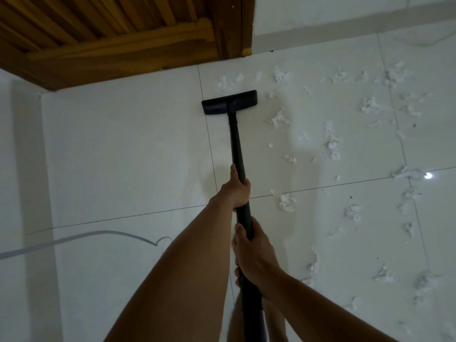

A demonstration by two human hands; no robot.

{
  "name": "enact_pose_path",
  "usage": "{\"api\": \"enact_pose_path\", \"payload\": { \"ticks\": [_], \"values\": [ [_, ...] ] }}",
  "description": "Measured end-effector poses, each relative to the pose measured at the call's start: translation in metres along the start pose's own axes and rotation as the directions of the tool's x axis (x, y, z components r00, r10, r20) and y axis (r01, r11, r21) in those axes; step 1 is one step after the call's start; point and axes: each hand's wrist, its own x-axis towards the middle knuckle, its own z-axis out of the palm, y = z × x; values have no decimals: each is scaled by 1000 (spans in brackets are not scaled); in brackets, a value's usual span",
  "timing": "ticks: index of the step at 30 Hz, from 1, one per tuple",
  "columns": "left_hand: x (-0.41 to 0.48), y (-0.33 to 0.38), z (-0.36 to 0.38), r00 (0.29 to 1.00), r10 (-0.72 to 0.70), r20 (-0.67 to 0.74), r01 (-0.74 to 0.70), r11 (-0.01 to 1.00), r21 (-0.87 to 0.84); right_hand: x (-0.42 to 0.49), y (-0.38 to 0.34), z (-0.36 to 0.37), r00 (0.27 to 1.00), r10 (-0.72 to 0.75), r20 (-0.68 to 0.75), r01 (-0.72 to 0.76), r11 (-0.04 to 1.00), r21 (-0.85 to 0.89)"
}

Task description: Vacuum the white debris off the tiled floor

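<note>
At the far left a thin grey cord [74,236] trails over the floor [123,149], well clear of the work, and the tiles on that side look bare. Near the middle the left hand [234,191] is clenched round the black wand [237,149] about halfway up, thumb laid along the tube toward the head. Lower, nearer the body, the right hand [254,255] wraps the same wand, fingers closed over it. The nozzle [229,102] sits flat on the tile just in front of the wooden door [111,35], with a few scraps just beyond it. To the right lies the debris [333,144]: white shreds, likely torn tissue or stuffing, scattered over several tiles out to the frame's edge. It looks feather-light and soft, so it should lift easily under suction, yet it could skitter off on the glossy tile if the nozzle shoves it or air stirs it. The wand reads as stiff and light, best steered as it is held now, one hand high for push, one low for aim; the smooth tube may slip in a loose grip
</note>
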Motion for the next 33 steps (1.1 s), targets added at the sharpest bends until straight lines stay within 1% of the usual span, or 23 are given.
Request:
{"api": "enact_pose_path", "payload": {
  "ticks": [18,33],
  "values": [
    [24,7,-24,1000,21,-12,-21,1000,5,31,-12,15,1000,-4,-11,4,1000,-15],
    [52,16,-47,999,31,-39,-31,999,9,49,-40,21,999,-52,-5,50,990,-132]
  ]
}}
